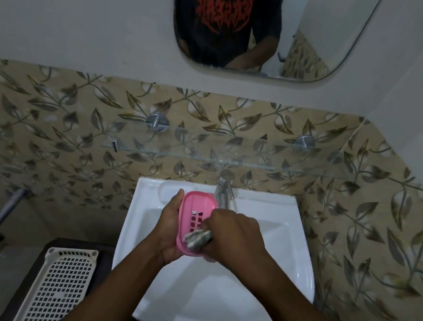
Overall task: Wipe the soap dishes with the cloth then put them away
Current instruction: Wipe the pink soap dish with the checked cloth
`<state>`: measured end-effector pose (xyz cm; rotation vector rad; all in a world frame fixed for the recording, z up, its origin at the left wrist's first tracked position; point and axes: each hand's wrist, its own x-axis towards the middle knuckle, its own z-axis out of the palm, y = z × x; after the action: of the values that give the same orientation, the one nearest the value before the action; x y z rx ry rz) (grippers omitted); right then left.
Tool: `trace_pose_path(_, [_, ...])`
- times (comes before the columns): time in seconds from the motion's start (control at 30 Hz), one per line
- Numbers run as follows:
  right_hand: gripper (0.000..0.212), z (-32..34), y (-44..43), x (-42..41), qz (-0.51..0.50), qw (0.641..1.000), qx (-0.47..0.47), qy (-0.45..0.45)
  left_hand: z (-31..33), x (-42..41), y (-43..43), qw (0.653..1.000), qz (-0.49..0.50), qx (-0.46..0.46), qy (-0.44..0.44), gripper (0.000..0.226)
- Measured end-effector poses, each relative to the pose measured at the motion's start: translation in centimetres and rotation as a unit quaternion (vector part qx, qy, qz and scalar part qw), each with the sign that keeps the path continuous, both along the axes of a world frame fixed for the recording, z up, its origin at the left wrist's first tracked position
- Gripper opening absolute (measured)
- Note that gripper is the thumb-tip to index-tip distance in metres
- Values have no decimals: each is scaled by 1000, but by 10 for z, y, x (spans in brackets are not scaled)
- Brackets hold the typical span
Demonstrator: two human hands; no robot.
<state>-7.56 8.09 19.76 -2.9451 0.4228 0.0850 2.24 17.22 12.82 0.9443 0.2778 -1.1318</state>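
at the centre of the frame, over the basin of a white ceramic sink (250,303), the left hand (169,226) cups a pink plastic soap dish with a slotted bottom (193,211), fingers curled round its left edge and underside so the dish stands tilted with its open face turned to the right. the right hand (233,237) is closed in a fist around a bunched grey-and-white cloth (198,238), which it presses against the lower inside of the dish, covering part of the slots. dish and cloth are touching; both are held in the air above the sink rather than resting on it.

just behind the dish, at the back rim of the sink, stands a chrome tap (224,188). above it a clear glass shelf on metal brackets (234,153) runs across a leaf-patterned tile wall (43,116). at the top of the frame a rounded mirror (327,25) reflects a person's dark shirt with a red print.

in the lower left, a cream perforated plastic tray (60,289) lies on a dark worktop (17,295) just beside the sink. further left, a metal wall tap (5,209) sticks out of the tiles.
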Motion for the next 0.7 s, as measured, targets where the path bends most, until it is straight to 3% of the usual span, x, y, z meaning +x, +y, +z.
trace_pose_path(0.17, [15,2,-8,14,-84,990,-61,-94,3,-12,-7,999,-35,-25,-10,67])
trace_pose_path(0.3, [10,-5,-2,24,-103,984,9,-143,3,-15,-8,999,-20,-45,-23,56])
trace_pose_path(0.43, [12,-8,-2,24,-45,989,49,-132,3,-12,-6,998,-19,-53,-29,56])
trace_pose_path(0.6, [12,-5,-4,27,-33,990,-88,-103,3,-8,-8,999,-7,-14,-47,61])
trace_pose_path(0.7, [14,-2,-5,24,-43,989,-114,-79,3,-5,-9,996,-3,-12,-84,63])
